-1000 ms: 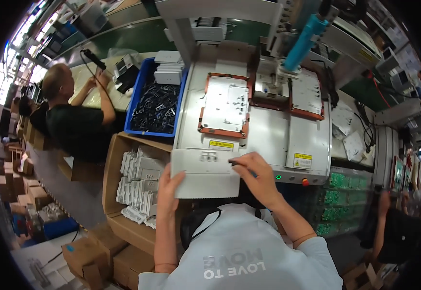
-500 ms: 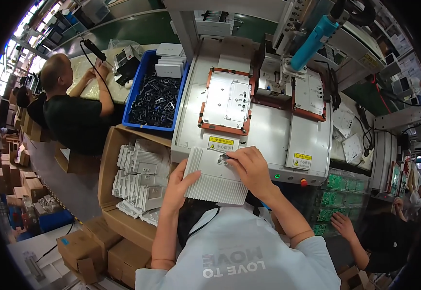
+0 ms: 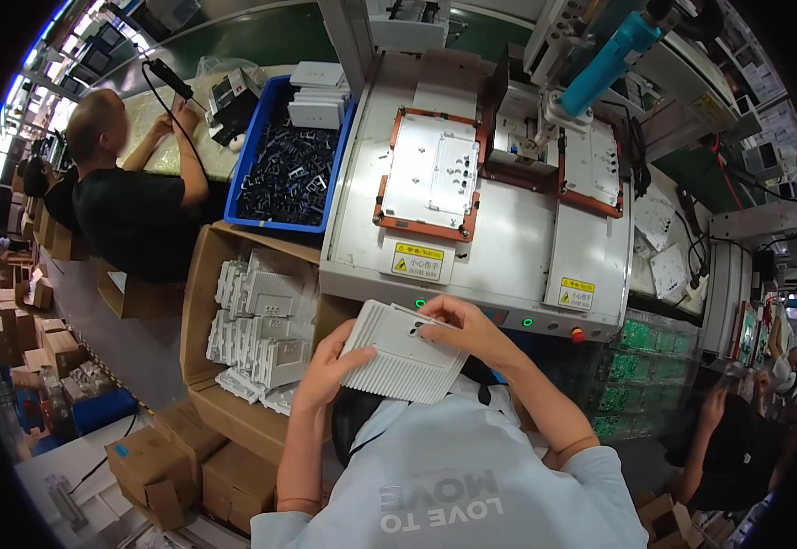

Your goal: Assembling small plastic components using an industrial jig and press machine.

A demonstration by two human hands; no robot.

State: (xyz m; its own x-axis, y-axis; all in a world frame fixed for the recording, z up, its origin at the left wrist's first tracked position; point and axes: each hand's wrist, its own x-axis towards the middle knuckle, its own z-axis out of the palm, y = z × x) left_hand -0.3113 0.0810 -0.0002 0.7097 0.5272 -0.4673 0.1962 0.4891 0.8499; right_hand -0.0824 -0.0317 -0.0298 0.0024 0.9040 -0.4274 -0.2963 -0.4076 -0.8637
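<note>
Keeping the ribbed white panel steady b/w your shirt and the machine bench matters most, so line up fingertips square over the small dark holes near its far edge, w/ your L hand bracing it. That hand grips the panel's left side, thumb on top, forearm nearly upright. Your R hand angles in from the right, fingers bunched narrow by the holes, tho can't tell if they're pinching a part.

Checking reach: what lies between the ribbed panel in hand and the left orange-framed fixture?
The head view shows a warning label, then, nearer the panel, the machine's front edge with a green-lit button.
</note>
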